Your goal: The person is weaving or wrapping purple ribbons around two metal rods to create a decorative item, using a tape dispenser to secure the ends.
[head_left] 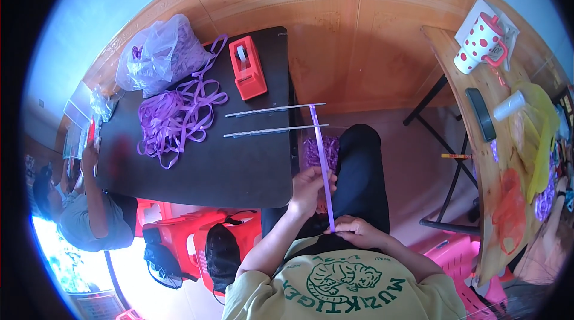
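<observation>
A purple ribbon [323, 161] runs from the far one of two thin metal rods down toward my lap. It passes at the tip of the near rod [269, 131]; the far rod [269, 110] lies roughly parallel to it. Both rods jut past the right edge of the black table. Partway down the ribbon, my left hand [310, 191] is closed on it with bent fingers. Close to my waist, my right hand [357, 231] pinches its lower end. A tangled heap of purple ribbon [164, 119] lies on the table to the left.
On the black table [197, 179] stand a red tape dispenser [248, 72] and a plastic bag of ribbon [161, 57]. Purple pieces [317, 151] show below the table edge. A wooden table [463, 81] at right bears a dotted tumbler [480, 42]. People sit at far left and far right.
</observation>
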`<state>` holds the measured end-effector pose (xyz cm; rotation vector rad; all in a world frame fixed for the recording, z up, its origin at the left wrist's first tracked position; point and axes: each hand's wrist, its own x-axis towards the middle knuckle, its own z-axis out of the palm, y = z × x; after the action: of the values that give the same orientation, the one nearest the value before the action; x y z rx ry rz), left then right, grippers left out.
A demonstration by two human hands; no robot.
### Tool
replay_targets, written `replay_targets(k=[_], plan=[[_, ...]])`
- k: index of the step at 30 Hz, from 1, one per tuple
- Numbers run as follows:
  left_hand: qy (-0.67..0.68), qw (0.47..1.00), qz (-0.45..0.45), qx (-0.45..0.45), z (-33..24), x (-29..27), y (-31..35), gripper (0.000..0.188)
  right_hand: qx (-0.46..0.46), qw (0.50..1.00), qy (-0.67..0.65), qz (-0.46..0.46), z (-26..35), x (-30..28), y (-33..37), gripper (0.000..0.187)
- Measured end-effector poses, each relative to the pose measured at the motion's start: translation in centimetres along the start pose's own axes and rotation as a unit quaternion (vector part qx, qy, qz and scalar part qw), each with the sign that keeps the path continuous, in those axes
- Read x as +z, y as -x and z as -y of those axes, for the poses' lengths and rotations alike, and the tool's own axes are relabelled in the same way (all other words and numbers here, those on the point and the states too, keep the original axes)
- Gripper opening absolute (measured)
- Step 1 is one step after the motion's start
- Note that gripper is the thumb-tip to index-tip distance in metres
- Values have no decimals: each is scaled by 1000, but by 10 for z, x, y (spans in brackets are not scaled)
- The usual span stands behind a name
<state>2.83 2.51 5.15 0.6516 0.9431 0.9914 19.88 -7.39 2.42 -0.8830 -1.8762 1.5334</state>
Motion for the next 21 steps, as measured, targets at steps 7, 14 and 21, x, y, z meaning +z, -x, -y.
replay_targets(k=[7,14,21], plan=[[-12,999,41,-7,24,-19,46,7,21,999,43,19,7,6,3,29],[-2,994,67,-83,39,-23,75,4,-62,993,102,-24,25,12,2,30],[-70,994,32,-79,35,-38,72,7,-92,986,134,-33,32,9,1,42]])
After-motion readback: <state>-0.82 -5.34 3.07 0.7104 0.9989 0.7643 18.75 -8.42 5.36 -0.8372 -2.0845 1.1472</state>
